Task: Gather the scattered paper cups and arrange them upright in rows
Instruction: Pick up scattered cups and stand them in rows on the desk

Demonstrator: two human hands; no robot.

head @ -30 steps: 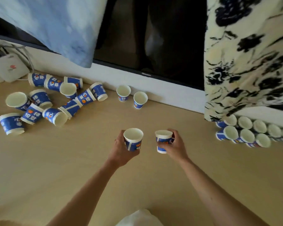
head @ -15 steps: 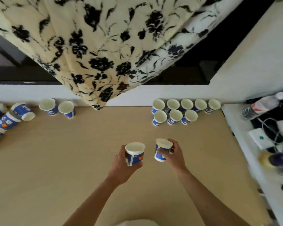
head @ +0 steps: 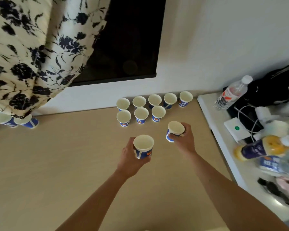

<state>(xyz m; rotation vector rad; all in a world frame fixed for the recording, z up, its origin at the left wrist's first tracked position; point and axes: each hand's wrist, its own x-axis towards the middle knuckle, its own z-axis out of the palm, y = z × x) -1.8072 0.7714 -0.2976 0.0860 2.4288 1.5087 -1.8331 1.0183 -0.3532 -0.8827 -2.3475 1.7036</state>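
Moved toward the tabletop's [head: 57, 164] far-right rows [head: 141, 114], left hand [head: 129, 160] and right hand [head: 186, 140] grip light, crushable blue-and-white paper cups [head: 143, 148] midwall.

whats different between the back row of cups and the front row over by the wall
The back row has five cups; the front row has three. The back row stands along the wall; the front row sits just in front of it, nearer the person. The front row lines up with the back row's left three cups only, leaving its right end unfilled. Shared: blue-and-white paper cups, all upright, mouths up.
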